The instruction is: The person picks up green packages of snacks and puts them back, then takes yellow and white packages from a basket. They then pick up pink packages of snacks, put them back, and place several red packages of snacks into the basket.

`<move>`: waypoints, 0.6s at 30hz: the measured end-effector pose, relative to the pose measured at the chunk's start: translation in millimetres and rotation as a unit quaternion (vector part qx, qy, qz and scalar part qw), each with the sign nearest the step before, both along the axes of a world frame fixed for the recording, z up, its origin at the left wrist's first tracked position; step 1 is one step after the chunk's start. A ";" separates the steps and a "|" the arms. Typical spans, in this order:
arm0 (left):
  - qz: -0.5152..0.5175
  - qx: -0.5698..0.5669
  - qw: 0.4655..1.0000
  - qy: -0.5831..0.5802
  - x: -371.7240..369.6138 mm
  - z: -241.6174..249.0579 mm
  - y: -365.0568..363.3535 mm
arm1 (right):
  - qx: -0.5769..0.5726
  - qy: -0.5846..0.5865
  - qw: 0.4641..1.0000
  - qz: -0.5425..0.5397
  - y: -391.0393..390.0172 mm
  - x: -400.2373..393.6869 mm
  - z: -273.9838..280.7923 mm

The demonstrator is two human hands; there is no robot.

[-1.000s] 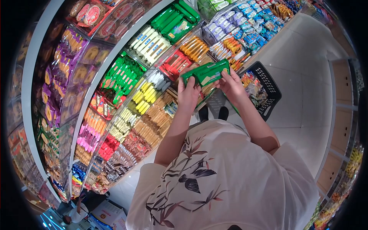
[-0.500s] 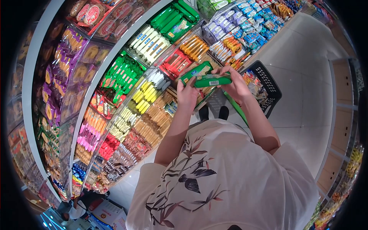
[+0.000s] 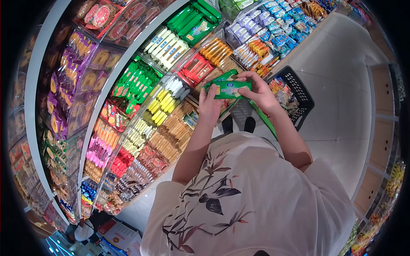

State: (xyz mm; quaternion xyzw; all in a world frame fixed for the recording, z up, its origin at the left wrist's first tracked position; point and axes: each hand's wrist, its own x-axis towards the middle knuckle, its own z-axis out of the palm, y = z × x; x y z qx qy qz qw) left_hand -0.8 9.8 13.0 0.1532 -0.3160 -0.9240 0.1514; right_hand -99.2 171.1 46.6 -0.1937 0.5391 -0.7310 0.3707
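Nearest the camera is the person's loose, pale shirt (image 3: pixel 252 200), a soft fabric printed with dark, brush-like leaves and branches. Both bare forearms rise from it and meet in front of the chest. The left hand (image 3: pixel 209 106) is curled around the left end of a green packet (image 3: pixel 227 89), thumb up along its near side, while the right hand (image 3: pixel 258 91) bends at the wrist and pinches the right end, fingers hooked over the top edge. The packet is a long, flat, glossy plastic wrapper held level between the two hands, in the air just in front of the shelves; a second green packet seems to lie behind it, though how many are held is hard to tell. Its face bears a pale picture panel and a small blue mark, but the lettering is too small to read. Below the hands, two dark shoes (image 3: pixel 238 125) stand on a smooth, pale tiled floor (image 3: pixel 341 85). Just right of the right hand sits a black plastic basket (image 3: pixel 301 96) with a perforated wall, holding shiny wrapped snacks. Beyond, white-edged shelves (image 3: pixel 102 98) curve away, packed with clear bins of stick-shaped wrappers in green, white, orange, red, yellow and pink; none of their print is legible.
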 end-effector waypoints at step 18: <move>-0.048 -0.042 0.998 -0.018 -1.0 13.1 5.2 | 0.051 0.074 0.996 -0.002 -4.4 -1.8 -1.1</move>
